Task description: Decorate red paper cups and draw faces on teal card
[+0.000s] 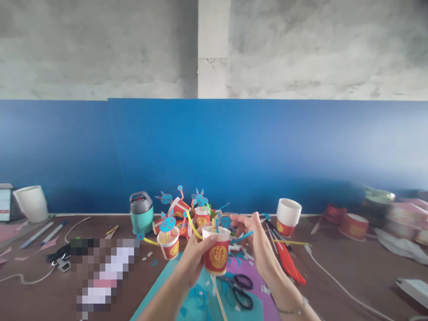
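A red-and-white paper cup (216, 256) with a gold emblem is upright in my left hand (195, 258), its thumb on the rim. From the cup's sides stick out a yellow straw (193, 225) on the left and a blue straw (242, 237) on the right. At the cup's top right is a blue paper cutout (225, 220). My right hand (252, 234) is beside it, fingers partly bent and apart from the thumb; contact with the cutout is unclear. Below the cup lie black-handled scissors (243, 292) on teal paper (157, 292) and purple paper (269, 307).
Several decorated cups (169, 243) with blue paper faces stand or lie behind my left hand. A teal jar (141, 214) is to their left. Stacked cups (288, 218), a red utility knife (290, 263) and a white cable (344, 285) are on the right. A blue partition (214, 151) backs the table.
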Action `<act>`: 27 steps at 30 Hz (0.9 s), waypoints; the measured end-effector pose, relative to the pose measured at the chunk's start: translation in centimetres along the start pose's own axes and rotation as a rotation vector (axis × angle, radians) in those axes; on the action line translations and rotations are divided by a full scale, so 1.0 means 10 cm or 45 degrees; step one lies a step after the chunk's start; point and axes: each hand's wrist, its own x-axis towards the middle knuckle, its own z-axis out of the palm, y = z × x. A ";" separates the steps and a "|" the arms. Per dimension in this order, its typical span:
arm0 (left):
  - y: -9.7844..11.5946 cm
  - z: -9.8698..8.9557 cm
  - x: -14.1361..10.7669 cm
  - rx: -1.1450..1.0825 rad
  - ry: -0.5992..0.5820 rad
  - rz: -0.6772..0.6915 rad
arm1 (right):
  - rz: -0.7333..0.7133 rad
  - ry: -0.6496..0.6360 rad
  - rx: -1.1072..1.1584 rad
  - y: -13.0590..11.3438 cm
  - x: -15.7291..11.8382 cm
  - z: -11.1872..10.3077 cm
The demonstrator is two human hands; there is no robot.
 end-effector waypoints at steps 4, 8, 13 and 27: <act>-0.03 0.03 -0.02 0.048 -0.009 -0.056 | 0.018 -0.166 -0.018 -0.04 0.03 0.00; -0.05 0.11 -0.06 0.090 -0.076 -0.107 | -0.013 -0.255 -0.067 0.02 0.06 0.04; -0.11 0.14 -0.09 0.137 -0.165 -0.118 | 0.005 -0.219 -0.102 0.10 0.07 0.08; -0.35 0.09 -0.05 0.156 -0.046 -0.011 | -0.088 -0.019 -0.261 0.18 0.04 0.15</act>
